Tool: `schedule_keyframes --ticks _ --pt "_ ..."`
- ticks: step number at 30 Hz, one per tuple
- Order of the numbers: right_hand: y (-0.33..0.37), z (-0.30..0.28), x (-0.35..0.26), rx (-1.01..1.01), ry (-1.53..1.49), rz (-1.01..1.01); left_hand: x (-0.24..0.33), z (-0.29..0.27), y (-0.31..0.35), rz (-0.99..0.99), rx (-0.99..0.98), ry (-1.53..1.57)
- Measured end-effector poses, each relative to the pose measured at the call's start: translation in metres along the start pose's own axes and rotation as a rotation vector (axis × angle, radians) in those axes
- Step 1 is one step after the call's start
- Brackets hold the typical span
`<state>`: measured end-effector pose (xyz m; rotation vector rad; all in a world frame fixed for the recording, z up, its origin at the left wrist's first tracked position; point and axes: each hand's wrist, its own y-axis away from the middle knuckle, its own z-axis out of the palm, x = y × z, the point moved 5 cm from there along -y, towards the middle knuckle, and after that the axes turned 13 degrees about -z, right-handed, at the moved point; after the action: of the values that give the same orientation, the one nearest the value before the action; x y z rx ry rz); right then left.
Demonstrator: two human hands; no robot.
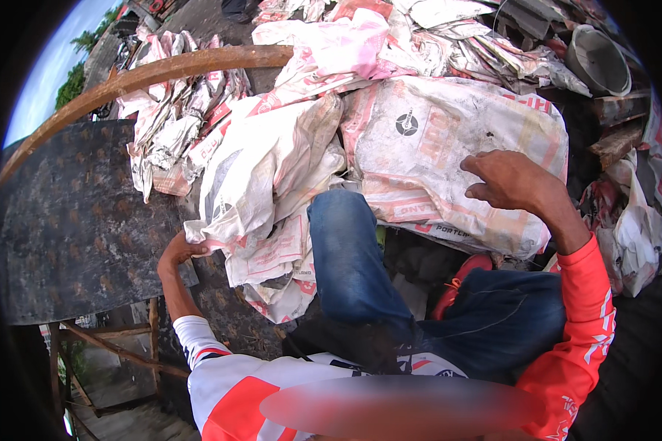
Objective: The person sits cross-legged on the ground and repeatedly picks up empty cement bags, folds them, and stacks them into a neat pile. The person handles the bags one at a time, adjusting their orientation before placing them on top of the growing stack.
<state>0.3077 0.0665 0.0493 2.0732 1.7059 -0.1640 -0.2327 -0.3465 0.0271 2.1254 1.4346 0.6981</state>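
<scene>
My left hand [178,251] grips the near left corner of a crumpled, flattened white cement sack [254,162] with red print. It lies over other sacks [272,253], left of my raised knee. My right hand [509,178] is held over a flat stack of dusty white and red cement sacks [419,140], thumb and fingers apart, with nothing in it. Whether its fingertips touch the top sack I cannot tell.
A long curved wooden beam [176,62] crosses the far left, above a dark sheet [88,220]. More crumpled sacks [176,110] lie beyond it. A grey bucket [596,62] rests tilted at the far right, near wood scraps [616,143]. A wooden frame [118,349] stands lower left.
</scene>
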Motion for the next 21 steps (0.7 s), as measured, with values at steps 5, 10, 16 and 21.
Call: schedule_keyframes --ticks 5,10,16,21 --pt "-0.011 -0.001 -0.006 -0.002 -0.046 -0.041 0.086 -0.030 -0.001 -0.261 0.331 -0.608" --pt "-0.022 0.000 -0.007 0.003 -0.070 -0.058 0.349 0.023 -0.052 0.801 0.654 -0.369" --pt "-0.018 -0.002 0.000 -0.132 -0.046 0.059 0.500 0.100 -0.139 0.540 0.865 -0.258" --pt "-0.002 -0.009 -0.002 -0.056 -0.070 0.067 0.455 0.026 -0.133 0.454 0.879 0.077"
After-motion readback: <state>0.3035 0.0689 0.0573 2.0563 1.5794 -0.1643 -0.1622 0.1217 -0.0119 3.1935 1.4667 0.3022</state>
